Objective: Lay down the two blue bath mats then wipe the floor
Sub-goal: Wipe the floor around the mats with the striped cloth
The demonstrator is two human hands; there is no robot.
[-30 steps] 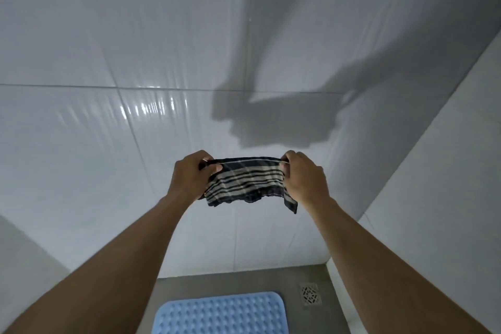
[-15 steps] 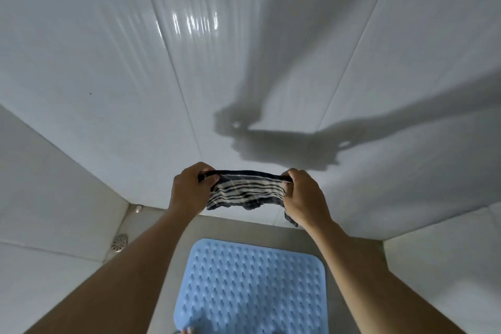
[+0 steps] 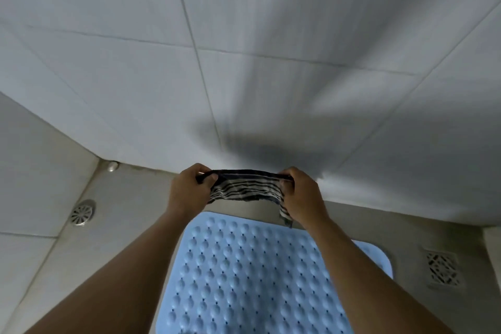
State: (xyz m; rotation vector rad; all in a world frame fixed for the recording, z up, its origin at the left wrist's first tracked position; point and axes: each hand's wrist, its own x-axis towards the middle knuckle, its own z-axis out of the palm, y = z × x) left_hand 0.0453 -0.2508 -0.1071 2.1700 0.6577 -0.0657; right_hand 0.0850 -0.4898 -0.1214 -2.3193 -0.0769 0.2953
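The striped cloth point(image 3: 245, 188) was stretched level between both hands above the far edge of the blue bath mat point(image 3: 252, 274), its long axis running left to right. The left hand point(image 3: 187, 190) and the right hand point(image 3: 302, 196) each pinched one end tightly. The mat lay flat on the floor point(image 3: 130, 225), its long axis running away from the person. No writing was legible.

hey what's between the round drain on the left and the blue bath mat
In the head view, only bare grey floor separates the round drain from the blue bath mat; the left forearm crosses above that stretch.
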